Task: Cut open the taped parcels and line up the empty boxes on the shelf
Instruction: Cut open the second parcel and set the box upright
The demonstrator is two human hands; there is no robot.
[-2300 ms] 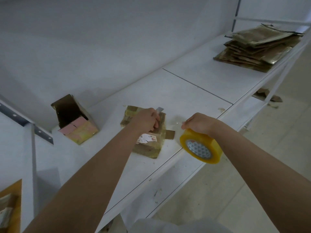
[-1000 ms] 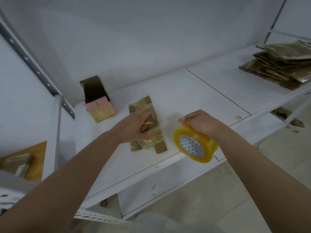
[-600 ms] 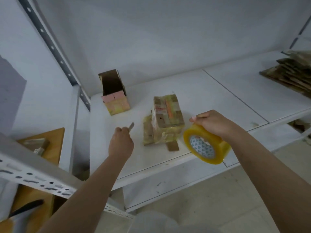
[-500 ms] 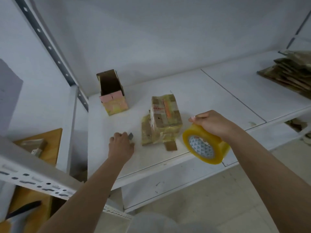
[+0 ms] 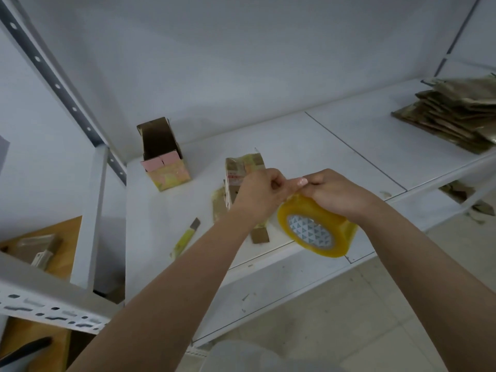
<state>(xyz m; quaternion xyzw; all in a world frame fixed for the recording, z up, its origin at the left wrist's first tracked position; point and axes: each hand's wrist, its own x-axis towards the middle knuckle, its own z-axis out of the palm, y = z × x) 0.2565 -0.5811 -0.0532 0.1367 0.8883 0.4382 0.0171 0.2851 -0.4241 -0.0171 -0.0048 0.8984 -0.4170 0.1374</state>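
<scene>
right hand (image 5: 332, 194) grips yellow tape roll (image 5: 316, 226) | left hand (image 5: 257, 194) pinches its loose end — beside taped cardboard parcel (image 5: 241, 170) | yellow utility knife (image 5: 186, 237) flat on white shelf (image 5: 295, 149)

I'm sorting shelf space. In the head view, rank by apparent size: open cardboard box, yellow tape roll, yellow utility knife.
1-2. Yellow tape roll and open cardboard box look alike; the roll is nearer the camera, so their order is unsure.
3. Yellow utility knife, clearly smallest.

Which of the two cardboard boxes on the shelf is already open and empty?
The open box at the back left, with pink flaps, showing its bare inside. The taped parcel stands partly behind the left hand.
</scene>
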